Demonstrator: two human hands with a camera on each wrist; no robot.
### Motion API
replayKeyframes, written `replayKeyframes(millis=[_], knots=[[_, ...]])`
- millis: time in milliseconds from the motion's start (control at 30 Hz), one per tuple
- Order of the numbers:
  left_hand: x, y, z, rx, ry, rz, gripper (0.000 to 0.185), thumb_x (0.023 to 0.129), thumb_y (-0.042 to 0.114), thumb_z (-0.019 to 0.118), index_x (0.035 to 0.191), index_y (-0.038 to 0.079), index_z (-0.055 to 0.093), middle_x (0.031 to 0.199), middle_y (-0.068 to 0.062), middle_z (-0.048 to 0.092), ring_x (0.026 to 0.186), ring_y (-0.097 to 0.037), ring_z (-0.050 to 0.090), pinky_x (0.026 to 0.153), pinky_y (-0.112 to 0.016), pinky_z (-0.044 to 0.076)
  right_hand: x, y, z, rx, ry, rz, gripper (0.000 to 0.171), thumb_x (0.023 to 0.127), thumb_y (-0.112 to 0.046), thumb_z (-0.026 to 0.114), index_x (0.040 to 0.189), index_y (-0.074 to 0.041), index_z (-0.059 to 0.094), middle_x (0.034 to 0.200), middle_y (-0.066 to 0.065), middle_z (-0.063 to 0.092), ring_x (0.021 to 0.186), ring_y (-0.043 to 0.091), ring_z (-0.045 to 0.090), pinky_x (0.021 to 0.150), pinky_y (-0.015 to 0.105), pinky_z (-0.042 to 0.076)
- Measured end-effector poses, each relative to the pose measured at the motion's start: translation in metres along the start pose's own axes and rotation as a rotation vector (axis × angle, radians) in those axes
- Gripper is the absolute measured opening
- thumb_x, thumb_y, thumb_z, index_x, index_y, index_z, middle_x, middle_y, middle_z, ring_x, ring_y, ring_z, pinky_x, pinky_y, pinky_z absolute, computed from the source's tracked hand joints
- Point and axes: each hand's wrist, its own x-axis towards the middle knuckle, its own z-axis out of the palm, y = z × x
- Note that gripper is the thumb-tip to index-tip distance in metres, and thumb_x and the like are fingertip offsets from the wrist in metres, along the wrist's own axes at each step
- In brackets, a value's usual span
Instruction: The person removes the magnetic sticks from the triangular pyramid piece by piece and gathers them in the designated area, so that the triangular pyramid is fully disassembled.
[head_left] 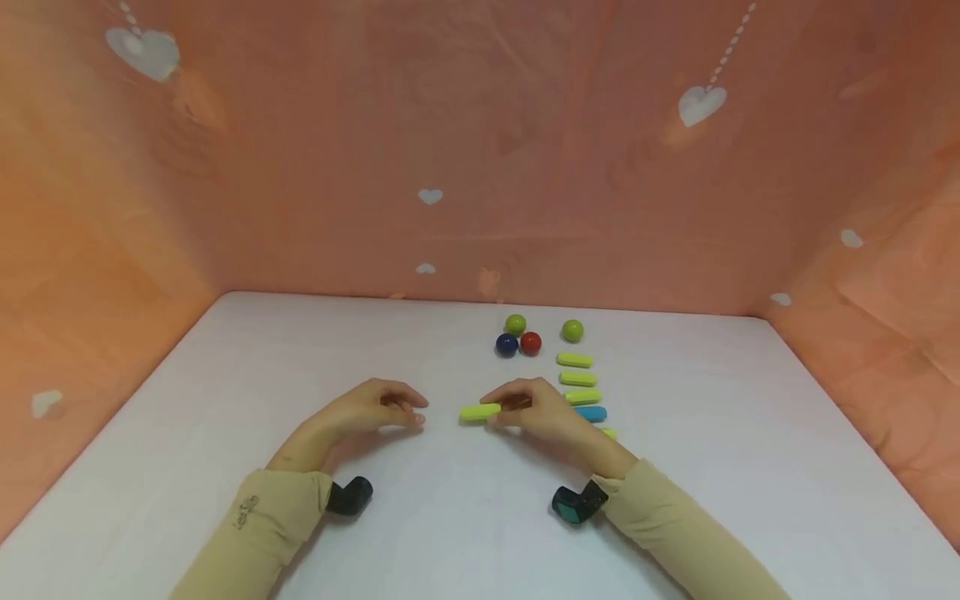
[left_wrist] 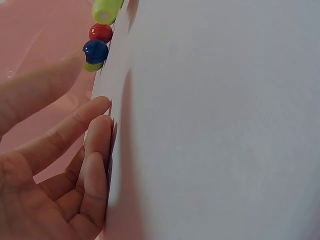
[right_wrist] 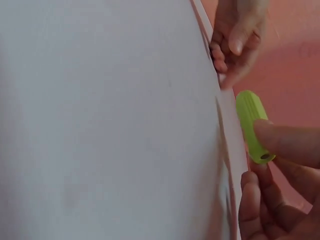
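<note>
My right hand [head_left: 538,408] pinches a yellow-green magnetic rod [head_left: 474,412] between thumb and fingers, with its free end towards the left. In the right wrist view the same rod [right_wrist: 246,112] shows a small dark round spot on its near end. My left hand [head_left: 375,406] is held a short way left of the rod, fingers loosely bent, nothing between them. In the left wrist view its thumb and forefinger stand apart, and the lower fingers [left_wrist: 95,185] are close to the white table [left_wrist: 215,125].
Behind my hands sit a dark blue ball [head_left: 507,345], a red ball [head_left: 531,342] and two green balls [head_left: 515,324]. To the right, several yellow-green rods [head_left: 577,378] and a blue rod [head_left: 592,413] lie in a column, partly hidden by my right hand. Orange cloth [head_left: 337,167] surrounds the table.
</note>
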Motion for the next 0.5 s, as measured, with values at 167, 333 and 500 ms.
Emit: replayKeyframes(millis=[167, 333, 500], knots=[[0.0, 0.001, -0.002, -0.009, -0.005, 0.026, 0.035, 0.084, 0.014, 0.071, 0.114, -0.004, 0.064, 0.087, -0.003, 0.062, 0.082, -0.011, 0.055, 0.079, -0.026, 0.044, -0.004, 0.001, -0.016, -0.006, 0.041, -0.03, 0.025, 0.085, -0.015, 0.072, 0.11, -0.014, 0.072, 0.108, 0.002, 0.067, 0.094, 0.015, 0.057, 0.084, 0.03, 0.047], [-0.002, 0.002, -0.004, 0.012, 0.0, 0.0, 0.035, 0.085, 0.018, 0.071, 0.114, -0.001, 0.065, 0.088, -0.002, 0.062, 0.083, -0.011, 0.055, 0.08, -0.026, 0.044, -0.009, 0.002, -0.031, 0.017, 0.061, -0.041, 0.028, 0.085, -0.013, 0.071, 0.113, -0.01, 0.07, 0.109, 0.006, 0.065, 0.096, 0.019, 0.059, 0.08, 0.03, 0.049], [-0.003, 0.001, -0.004, 0.02, 0.007, -0.042, 0.035, 0.085, 0.021, 0.071, 0.114, 0.001, 0.066, 0.09, -0.003, 0.062, 0.086, -0.013, 0.054, 0.082, -0.028, 0.043, -0.011, 0.007, -0.046, 0.001, 0.089, -0.053, 0.029, 0.087, -0.012, 0.068, 0.116, -0.006, 0.068, 0.108, 0.01, 0.066, 0.093, 0.02, 0.062, 0.077, 0.028, 0.049]])
